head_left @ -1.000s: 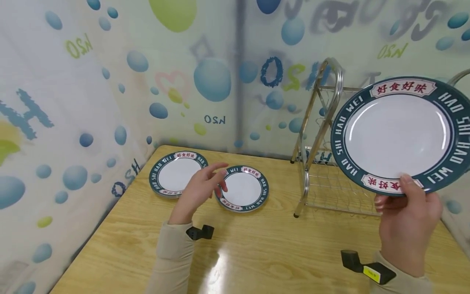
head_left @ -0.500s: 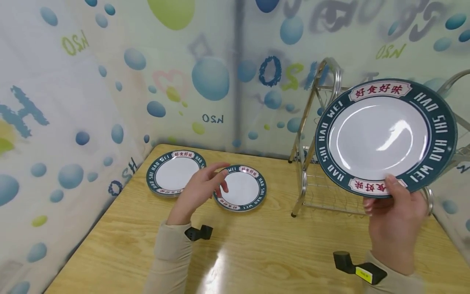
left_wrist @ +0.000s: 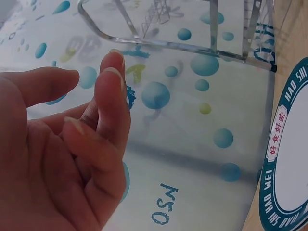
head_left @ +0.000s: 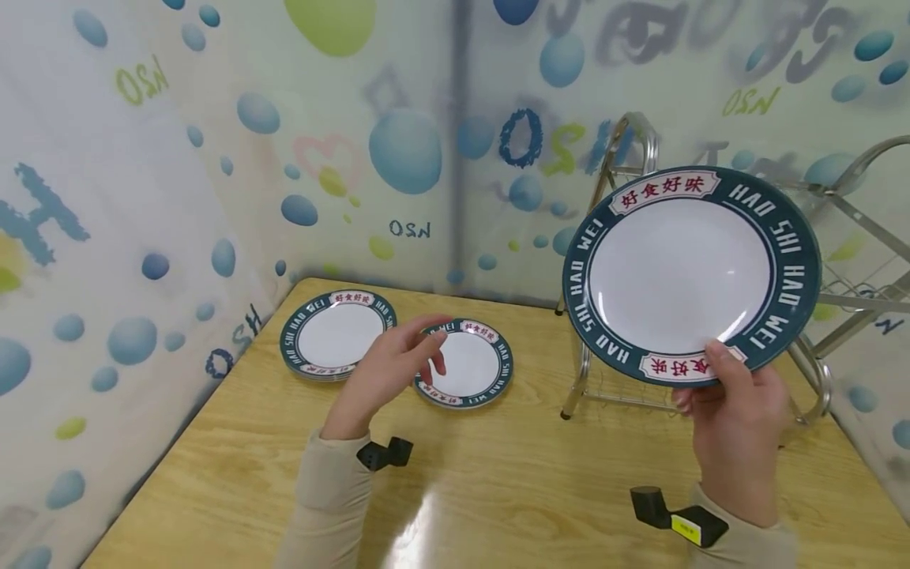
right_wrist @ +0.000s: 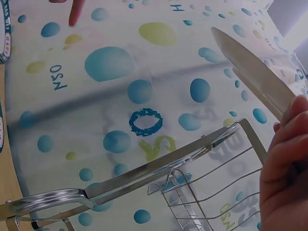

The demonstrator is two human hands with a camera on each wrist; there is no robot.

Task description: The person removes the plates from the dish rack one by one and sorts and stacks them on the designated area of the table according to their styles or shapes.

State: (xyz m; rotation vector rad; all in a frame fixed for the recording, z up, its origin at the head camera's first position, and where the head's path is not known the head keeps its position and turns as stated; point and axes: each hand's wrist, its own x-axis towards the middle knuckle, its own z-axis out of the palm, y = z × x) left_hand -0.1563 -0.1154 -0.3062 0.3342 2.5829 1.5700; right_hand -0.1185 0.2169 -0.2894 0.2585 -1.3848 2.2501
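Note:
My right hand (head_left: 742, 431) pinches the lower rim of a large white plate (head_left: 682, 276) with a green lettered border, thumb on its face, fingers behind. The plate is tilted up in the air before the metal rack (head_left: 579, 363); the right wrist view catches the plate (right_wrist: 250, 72) nearly edge-on. My left hand (head_left: 387, 367) hovers with loosely bent fingers between a stack of plates (head_left: 337, 336) and a smaller matching plate (head_left: 465, 365) on the table. Nothing is in that hand (left_wrist: 72, 139) in the left wrist view.
The chrome wire rack stands at the right back of the wooden table (head_left: 498, 490), partly hidden by the held plate. A printed curtain (head_left: 341, 158) with blue and green dots hangs behind the table and along its left side.
My right hand has moved left with the plate, which now stands more in front of the rack. The left hand stays almost where it was above the table.

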